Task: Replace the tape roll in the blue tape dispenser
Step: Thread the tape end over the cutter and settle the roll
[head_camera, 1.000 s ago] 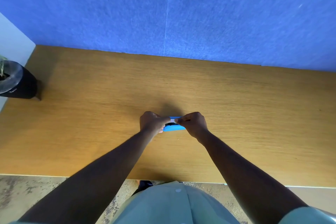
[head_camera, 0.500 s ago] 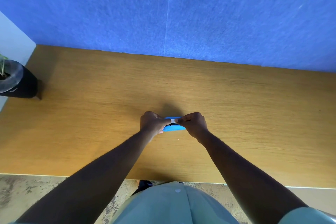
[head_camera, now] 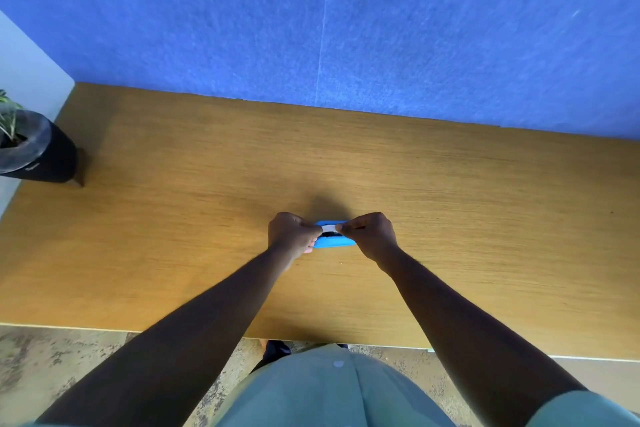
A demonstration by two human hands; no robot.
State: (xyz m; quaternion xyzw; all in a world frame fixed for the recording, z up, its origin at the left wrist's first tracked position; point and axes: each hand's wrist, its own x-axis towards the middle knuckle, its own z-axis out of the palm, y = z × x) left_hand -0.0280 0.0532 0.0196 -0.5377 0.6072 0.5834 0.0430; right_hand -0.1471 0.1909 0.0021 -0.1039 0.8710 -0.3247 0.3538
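The left hand grips the left end of the blue tape dispenser, its fingers curled round the body so that most of that end is hidden beneath them. The right hand is curled over the dispenser's right end and pinches a short whitish strip of tape between thumb and forefinger; the strip runs across the top of the dispenser from one hand to the other. Whether the left fingertips also pinch the strip's far end cannot be told, since the knuckles cover that spot. Under the strip a dark opening shows in the top of the dispenser; what sits in it is too small and shadowed to make out.

The dispenser lies on the wooden desk, lengthwise from left to right, roughly in the middle of the desktop and a little nearer the person than the back edge. Both bare forearms reach forward over the front edge of the desk, and a pale green shirt fills the bottom of the view. At the far left edge of the desk stands a dark plant pot with a few green leaves. A blue felt partition rises behind the desk.
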